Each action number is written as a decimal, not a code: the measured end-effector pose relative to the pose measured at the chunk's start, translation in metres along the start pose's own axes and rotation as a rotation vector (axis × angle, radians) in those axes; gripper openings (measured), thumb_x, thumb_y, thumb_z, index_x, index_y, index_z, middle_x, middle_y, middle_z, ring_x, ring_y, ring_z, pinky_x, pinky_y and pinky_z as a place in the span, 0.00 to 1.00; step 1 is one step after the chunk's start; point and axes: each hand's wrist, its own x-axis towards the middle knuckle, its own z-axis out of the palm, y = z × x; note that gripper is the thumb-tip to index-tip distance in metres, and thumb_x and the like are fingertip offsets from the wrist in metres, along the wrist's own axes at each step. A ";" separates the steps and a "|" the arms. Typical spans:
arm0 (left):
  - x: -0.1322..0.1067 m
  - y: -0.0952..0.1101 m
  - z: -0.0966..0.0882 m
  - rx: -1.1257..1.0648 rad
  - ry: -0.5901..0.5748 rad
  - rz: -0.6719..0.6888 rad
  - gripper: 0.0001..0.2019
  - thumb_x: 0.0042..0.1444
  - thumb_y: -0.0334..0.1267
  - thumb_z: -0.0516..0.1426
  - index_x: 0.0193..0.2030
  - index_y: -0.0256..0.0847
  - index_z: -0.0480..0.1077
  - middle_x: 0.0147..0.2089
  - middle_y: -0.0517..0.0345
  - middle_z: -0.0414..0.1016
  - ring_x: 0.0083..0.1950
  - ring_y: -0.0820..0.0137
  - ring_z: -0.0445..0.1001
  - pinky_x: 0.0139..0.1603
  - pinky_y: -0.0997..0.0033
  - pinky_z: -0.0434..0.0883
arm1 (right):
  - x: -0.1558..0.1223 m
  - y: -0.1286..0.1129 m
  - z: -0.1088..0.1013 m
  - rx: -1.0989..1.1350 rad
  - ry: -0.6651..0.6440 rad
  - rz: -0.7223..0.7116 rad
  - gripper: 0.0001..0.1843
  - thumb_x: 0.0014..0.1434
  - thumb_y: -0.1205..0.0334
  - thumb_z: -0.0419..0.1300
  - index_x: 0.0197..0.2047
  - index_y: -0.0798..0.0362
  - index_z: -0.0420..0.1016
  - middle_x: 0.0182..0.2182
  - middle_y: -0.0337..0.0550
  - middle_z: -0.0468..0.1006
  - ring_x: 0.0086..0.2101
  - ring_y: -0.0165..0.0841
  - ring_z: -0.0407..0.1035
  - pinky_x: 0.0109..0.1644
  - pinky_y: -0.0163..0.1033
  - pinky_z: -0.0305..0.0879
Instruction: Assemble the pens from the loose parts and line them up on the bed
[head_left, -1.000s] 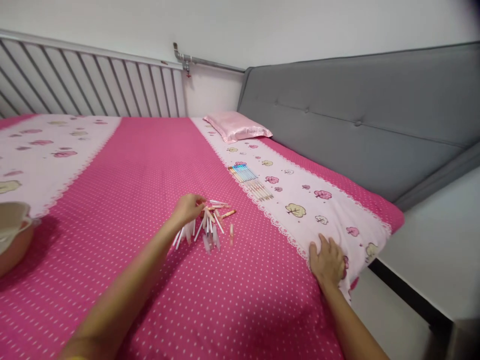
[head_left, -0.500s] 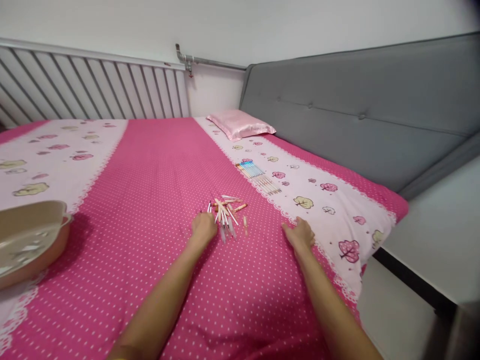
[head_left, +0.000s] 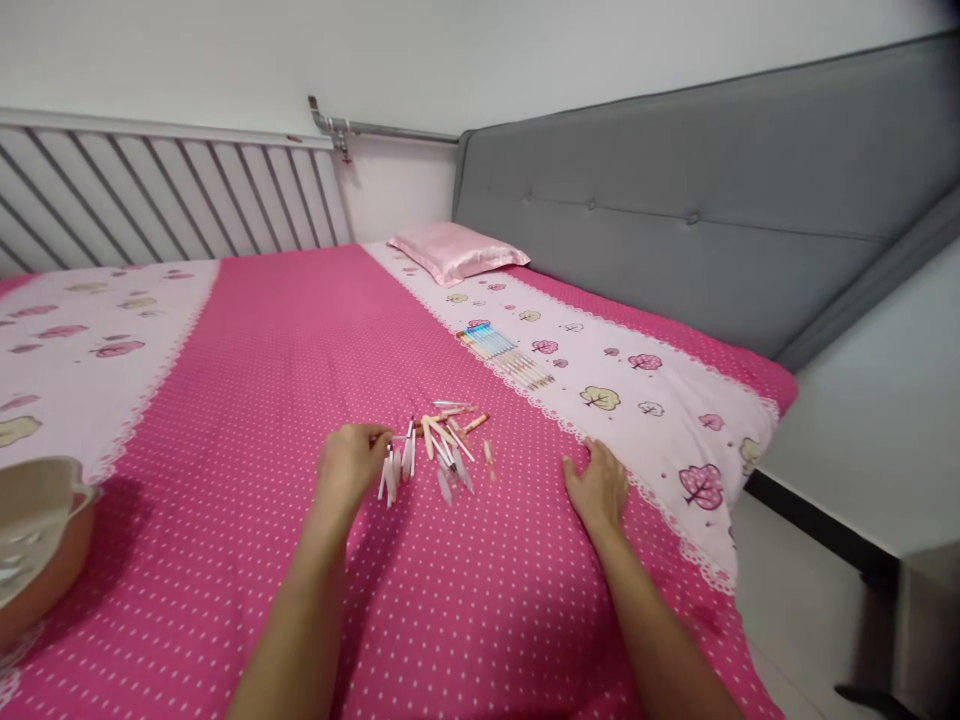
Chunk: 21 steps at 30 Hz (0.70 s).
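Note:
My left hand (head_left: pixel 351 462) is closed in a pinch at the left side of a loose pile of slim pens (head_left: pixel 442 440). Its fingertips grip the end of a thin white pen (head_left: pixel 401 437), seen almost sideways. Just below and beside the fingers lie several white and pale pink pens (head_left: pixel 394 472). Open and palm down, my right hand (head_left: pixel 598 485) lies on the bedspread close to the lace border, holding nothing. One short peach pen (head_left: pixel 489 455) is apart from the pile, between the two hands. Beyond them, a neat row of pens (head_left: pixel 506 355), blue at the far end, lies side by side.
A beige and pink basin (head_left: pixel 45 540) with small pale pieces inside stands at the left edge. The pink dotted bedspread (head_left: pixel 300 330) covers the bed. A satin pillow (head_left: pixel 457 252) rests at the back by the grey headboard (head_left: pixel 637 190). Behind is a white radiator (head_left: pixel 172 195).
My left hand has moved left, away from the pile's middle, and several pens now lie spread beside it. My right hand stays by the lace border, fingers more spread. The view has turned slightly right.

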 end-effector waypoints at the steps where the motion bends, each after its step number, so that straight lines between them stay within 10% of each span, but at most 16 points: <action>1: -0.001 -0.001 -0.003 -0.044 0.003 0.008 0.17 0.55 0.41 0.49 0.40 0.39 0.76 0.34 0.51 0.79 0.35 0.65 0.75 0.33 0.71 0.65 | 0.000 0.000 0.000 0.001 0.002 -0.001 0.27 0.54 0.57 0.52 0.55 0.61 0.66 0.55 0.56 0.66 0.53 0.49 0.59 0.55 0.51 0.52; 9: -0.012 0.020 0.000 -1.045 -0.359 0.059 0.17 0.42 0.45 0.62 0.36 0.35 0.76 0.26 0.57 0.74 0.23 0.77 0.65 0.26 0.76 0.64 | -0.009 -0.026 -0.016 0.473 0.041 -0.199 0.21 0.58 0.56 0.52 0.51 0.60 0.68 0.45 0.53 0.74 0.42 0.38 0.69 0.48 0.47 0.66; 13: -0.016 0.037 0.022 -1.127 -0.526 0.063 0.18 0.42 0.45 0.64 0.37 0.34 0.77 0.26 0.56 0.75 0.24 0.78 0.66 0.27 0.77 0.65 | -0.030 -0.043 -0.019 0.602 -0.122 -0.417 0.21 0.62 0.56 0.48 0.55 0.56 0.65 0.38 0.49 0.77 0.29 0.32 0.71 0.31 0.39 0.71; 21: -0.013 0.040 0.047 -1.045 -0.677 0.094 0.17 0.45 0.44 0.63 0.39 0.33 0.76 0.27 0.53 0.76 0.24 0.77 0.67 0.27 0.77 0.65 | -0.040 -0.046 -0.011 0.425 -0.022 -0.603 0.17 0.65 0.59 0.46 0.42 0.53 0.75 0.27 0.43 0.77 0.23 0.31 0.69 0.24 0.35 0.64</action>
